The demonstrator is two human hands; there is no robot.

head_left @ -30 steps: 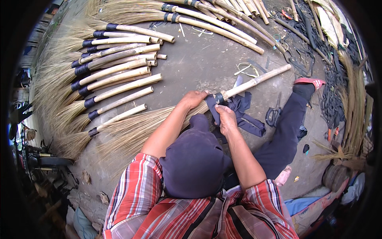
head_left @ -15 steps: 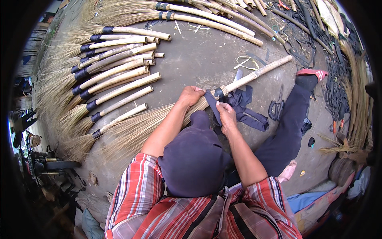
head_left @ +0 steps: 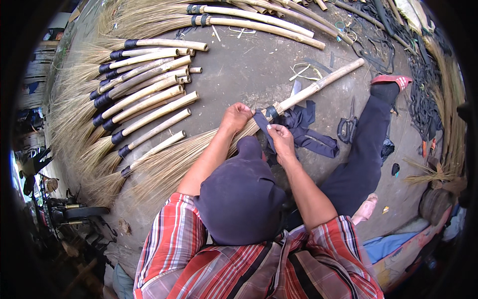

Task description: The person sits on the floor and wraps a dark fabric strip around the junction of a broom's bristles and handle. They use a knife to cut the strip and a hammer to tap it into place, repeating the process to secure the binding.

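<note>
A broom [head_left: 224,142] of pale bristles lies slantwise in front of me, its bamboo handle [head_left: 328,83] pointing to the far right. A dark band [head_left: 271,111] circles it where bristles and handle meet. Just left of that band, my left hand [head_left: 236,118] is closed, pinching the upper end of a dark cloth strip [head_left: 263,124]. My right hand [head_left: 282,142] grips the same strip between thumb and fingers, nearer to me. The strip lies over the broom's neck between both hands. More dark cloth [head_left: 308,134] lies crumpled on the floor beside the right hand.
Black-handled scissors [head_left: 347,127] rest between the cloth and my outstretched leg [head_left: 358,154]. Several bound brooms [head_left: 149,94] are lined up at left, with longer-handled ones [head_left: 259,26] at the far side. Dark strips [head_left: 423,109] and loose bristles [head_left: 450,109] are heaped at right.
The whole view has shifted slightly. Both hands keep their hold on the strip, and their position against the broom is almost the same.
</note>
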